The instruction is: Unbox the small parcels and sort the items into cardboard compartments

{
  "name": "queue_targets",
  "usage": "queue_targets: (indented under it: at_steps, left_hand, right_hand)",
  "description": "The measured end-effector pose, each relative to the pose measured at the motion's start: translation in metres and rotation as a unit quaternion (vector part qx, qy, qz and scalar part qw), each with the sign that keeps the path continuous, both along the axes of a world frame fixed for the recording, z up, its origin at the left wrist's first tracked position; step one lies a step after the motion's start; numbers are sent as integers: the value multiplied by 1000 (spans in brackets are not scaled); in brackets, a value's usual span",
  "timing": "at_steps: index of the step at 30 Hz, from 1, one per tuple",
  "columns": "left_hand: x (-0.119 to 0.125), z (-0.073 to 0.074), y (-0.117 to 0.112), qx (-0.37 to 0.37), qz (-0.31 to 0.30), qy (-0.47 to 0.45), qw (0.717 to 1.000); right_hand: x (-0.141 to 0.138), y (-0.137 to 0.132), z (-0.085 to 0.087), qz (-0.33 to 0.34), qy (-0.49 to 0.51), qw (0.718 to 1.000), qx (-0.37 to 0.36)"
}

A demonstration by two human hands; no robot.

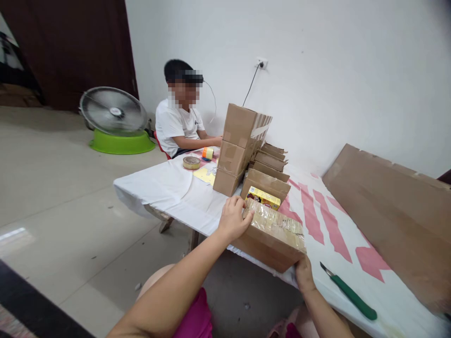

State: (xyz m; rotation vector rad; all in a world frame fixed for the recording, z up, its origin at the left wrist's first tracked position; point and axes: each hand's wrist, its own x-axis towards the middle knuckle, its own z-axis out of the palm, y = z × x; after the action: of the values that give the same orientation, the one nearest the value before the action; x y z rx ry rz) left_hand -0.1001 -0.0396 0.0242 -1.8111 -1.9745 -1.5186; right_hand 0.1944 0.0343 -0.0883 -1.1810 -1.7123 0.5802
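A brown cardboard box (pixel 271 244) with clear tape over its top sits at the near table edge, tilted towards me. My left hand (pixel 235 217) grips its upper left corner, thumb on the taped side. At the lower right corner, my right hand (pixel 304 274) holds the box, its fingers partly hidden beneath. Right behind the box stands a yellow printed packet (pixel 264 198), in front of an upright cardboard flap (pixel 269 180). A green-handled knife (pixel 354 295) lies on the table to the right of my right hand, touched by neither hand.
Stacked cardboard boxes (pixel 230 157) stand behind on the left. A tape roll (pixel 191 163) and an orange-and-white roll (pixel 207 153) lie near a seated person (pixel 181 122). A large cardboard sheet (pixel 394 211) leans at right. A fan (pixel 114 111) rests on a green basin (pixel 121 142).
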Motion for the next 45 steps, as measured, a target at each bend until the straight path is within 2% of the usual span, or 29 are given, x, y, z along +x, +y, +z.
queue_targets:
  at_steps: [3, 7, 10, 12, 14, 17, 19, 21, 24, 26, 28, 32, 33, 35, 36, 39, 42, 45]
  left_hand:
    - [3, 0, 0, -6, -14, -5, 1000]
    - [6, 2, -2, -33, 10, 27, 999]
    - [5, 3, -2, -39, -2, 52, 998]
    - [4, 3, -1, -38, -13, 48, 998]
    - [3, 2, 0, -33, -16, 39, 999]
    - [3, 0, 3, -33, -29, 9, 999]
    - [3, -1, 5, -49, -59, -27, 997]
    - [6, -2, 6, -59, -106, -61, 991]
    - [15, -3, 8, -57, -176, -89, 979]
    - [22, -3, 9, -60, -204, -95, 973]
    - [29, -4, 11, -67, -212, -97, 970]
    - [34, -5, 16, -80, -208, -108, 969]
    - [34, -6, 18, -82, -208, -114, 968]
    - [34, -8, 21, -82, -213, -128, 965]
    - [34, -9, 22, -79, -216, -135, 964]
    - [34, -12, 24, -58, -225, -149, 961]
    - [35, -13, 23, -33, -237, -153, 959]
    - [35, -13, 22, -16, -246, -147, 958]
  right_hand:
    - [-1, -1, -1, 5, 0, 1000, -2]
    - [-1, 3, -1, 21, -8, 1000, -3]
    - [10, 12, 5, 40, -25, 999, -10]
    - [28, 20, 12, 34, -35, 999, -17]
    - [56, 29, 20, 1, -80, 996, -28]
    - [107, 38, 26, -80, -248, 964, -50]
    - [139, 38, 22, -121, -308, 940, -78]
    - [161, 33, 16, -132, -344, 925, -94]
    - [171, 24, 13, -114, -355, 926, -53]
    - [165, 22, 22, -112, -325, 939, -21]
    - [155, 24, 42, -128, -287, 949, -2]
    - [121, 30, 108, -201, -222, 954, 16]
    - [108, 29, 126, -188, -187, 964, 9]
    - [75, 23, 161, -64, -124, 990, -28]
    - [56, 20, 177, 15, -119, 990, -68]
    - [0, 10, 209, 186, -185, 950, -172]
    - [-41, 8, 222, 274, -279, 893, -224]
    - [-62, 10, 225, 303, -322, 865, -235]
